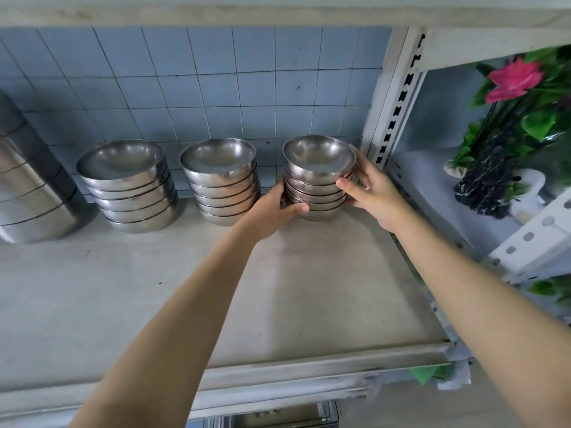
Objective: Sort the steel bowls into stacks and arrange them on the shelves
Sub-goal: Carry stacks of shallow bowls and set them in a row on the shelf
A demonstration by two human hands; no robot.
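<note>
Three stacks of steel bowls stand in a row at the back of a grey shelf (154, 288), against a blue tiled wall. The left stack (129, 186) is the widest, and the middle stack (222, 183) is slightly smaller. Both my hands hold the right stack (318, 171), the smallest in width. My left hand (272, 211) grips its lower left side, thumb curled under the bottom bowl. My right hand (370, 186) wraps its right side, thumb on the front and fingers behind the rim. The stack's base sits at shelf level.
A stack of large steel pots (27, 186) stands at the far left of the shelf. A white slotted upright (398, 100) bounds the shelf on the right. Beyond it, artificial plants with a pink flower (513, 78) sit on a neighbouring shelf. Another shelf board runs overhead.
</note>
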